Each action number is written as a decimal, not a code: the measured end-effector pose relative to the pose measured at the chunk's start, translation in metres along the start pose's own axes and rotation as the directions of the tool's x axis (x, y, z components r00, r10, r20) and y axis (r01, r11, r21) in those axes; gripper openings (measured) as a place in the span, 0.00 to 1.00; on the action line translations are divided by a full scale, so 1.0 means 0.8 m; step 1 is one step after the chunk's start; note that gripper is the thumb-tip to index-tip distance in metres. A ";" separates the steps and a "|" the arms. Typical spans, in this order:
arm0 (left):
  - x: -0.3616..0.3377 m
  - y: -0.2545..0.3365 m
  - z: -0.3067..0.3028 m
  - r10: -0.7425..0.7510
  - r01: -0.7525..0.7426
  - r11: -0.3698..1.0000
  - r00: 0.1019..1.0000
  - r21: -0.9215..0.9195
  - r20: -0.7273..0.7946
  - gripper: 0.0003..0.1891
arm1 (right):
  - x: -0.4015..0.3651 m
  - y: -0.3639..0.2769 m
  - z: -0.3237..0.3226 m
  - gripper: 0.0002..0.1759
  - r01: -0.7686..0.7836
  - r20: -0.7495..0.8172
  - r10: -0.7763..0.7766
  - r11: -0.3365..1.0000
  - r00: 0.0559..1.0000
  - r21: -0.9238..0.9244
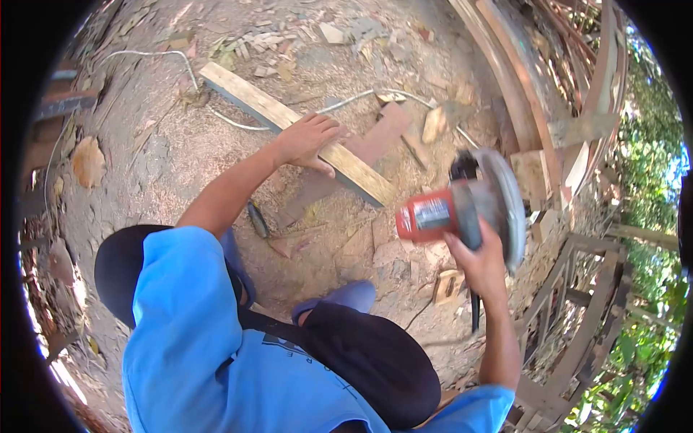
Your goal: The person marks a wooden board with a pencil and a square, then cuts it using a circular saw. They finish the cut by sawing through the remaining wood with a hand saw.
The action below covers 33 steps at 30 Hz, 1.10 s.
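My left hand [309, 141] rests flat on a long pale wooden plank [242, 98] that lies diagonally on the sawdust-covered ground, pressing near its lower half. My right hand [478, 254] grips the black handle of a red circular saw [462, 209], held up in the air to the right of the plank's near end. The saw's round guard faces right. Its blade does not touch the wood.
A white cable [180, 66] snakes over the ground behind the plank. Wood scraps and offcuts [382, 130] lie around, with a small dark tool [257, 219] near my arm. Stacked timber and wooden frames [570, 289] stand on the right. My knees are below.
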<state>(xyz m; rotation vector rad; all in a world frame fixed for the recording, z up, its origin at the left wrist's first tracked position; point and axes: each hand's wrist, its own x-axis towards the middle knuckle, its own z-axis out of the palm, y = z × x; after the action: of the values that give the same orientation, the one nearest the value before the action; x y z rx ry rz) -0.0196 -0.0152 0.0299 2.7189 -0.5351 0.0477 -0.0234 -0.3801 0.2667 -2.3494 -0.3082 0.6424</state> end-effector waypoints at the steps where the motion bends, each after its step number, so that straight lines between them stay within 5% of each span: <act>1: -0.014 -0.003 -0.001 -0.016 0.017 0.999 0.999 0.035 -0.032 0.57 | 0.033 -0.004 0.016 0.29 0.146 0.003 -0.146 0.988 0.989 -0.043; 4: -0.053 -0.017 0.014 -0.126 0.140 0.986 0.982 0.091 -0.141 0.58 | 0.127 -0.012 0.067 0.34 0.369 -0.035 -0.389 0.895 0.920 -0.249; 8: -0.089 -0.017 0.022 -0.296 0.305 0.952 0.939 0.025 -0.175 0.56 | 0.212 -0.044 0.123 0.36 0.256 0.050 -0.277 0.787 0.960 -0.561; 11: -0.103 -0.011 0.020 -0.358 0.354 0.934 0.911 -0.055 -0.205 0.55 | 0.268 -0.009 0.155 0.38 0.401 0.151 -0.436 0.568 0.887 -0.719; 12: -0.105 -0.011 0.016 -0.369 0.359 0.929 0.902 -0.084 -0.225 0.54 | 0.276 -0.008 0.162 0.41 0.359 0.210 -0.306 0.595 0.929 -0.719; 15: -0.086 -0.009 0.000 -0.539 0.463 0.838 0.787 -0.290 -0.302 0.45 | 0.273 0.002 0.184 0.48 0.358 0.249 -0.272 0.513 0.930 -0.780; 16: -0.074 -0.006 -0.005 -0.599 0.489 0.788 0.749 -0.373 -0.283 0.44 | 0.264 0.007 0.190 0.48 0.365 0.209 -0.373 0.419 0.904 -0.832; 17: -0.061 -0.001 -0.007 -0.606 0.493 0.793 0.699 -0.358 -0.380 0.39 | 0.266 0.017 0.196 0.48 0.366 0.162 -0.443 0.426 0.882 -0.827; 20: -0.001 0.034 -0.055 -0.754 0.365 0.361 0.655 -0.858 -0.039 0.37 | 0.272 0.023 0.216 0.47 0.340 0.056 -0.453 0.576 0.890 -0.744; 22: 0.056 0.020 -0.014 -0.748 0.201 0.390 0.638 -0.899 -0.181 0.35 | 0.260 0.008 0.218 0.45 0.318 0.035 -0.405 0.660 0.914 -0.681; 24: 0.107 0.041 -0.045 -0.791 0.323 0.410 0.591 -0.853 -0.157 0.34 | 0.245 -0.016 0.208 0.43 0.320 0.055 -0.381 0.680 0.923 -0.660; 25: 0.123 0.057 -0.057 -0.814 0.381 0.413 0.561 -0.827 -0.149 0.33 | 0.250 -0.001 0.221 0.35 0.317 0.039 -0.381 0.703 0.924 -0.637; 28: 0.160 0.057 -0.032 -0.846 0.477 0.502 0.442 -0.722 -0.297 0.33 | 0.235 0.063 0.248 0.25 0.396 -0.195 -0.754 0.524 0.627 -0.754; 31: 0.163 0.061 -0.027 -0.788 0.368 0.560 0.513 -0.742 -0.341 0.32 | 0.155 0.055 0.195 0.18 0.703 -0.202 -0.839 0.535 0.504 -0.469; 33: 0.165 0.068 -0.023 -0.772 0.362 0.586 0.521 -0.725 -0.364 0.31 | 0.124 0.083 0.183 0.17 0.549 -0.316 -0.598 0.802 0.737 -0.238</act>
<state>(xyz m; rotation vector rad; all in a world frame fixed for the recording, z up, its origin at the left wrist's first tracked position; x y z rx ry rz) 0.0831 -0.1030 0.0799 1.9199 0.5696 0.5501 -0.0129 -0.3116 0.0911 -2.2498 -0.8773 -0.1413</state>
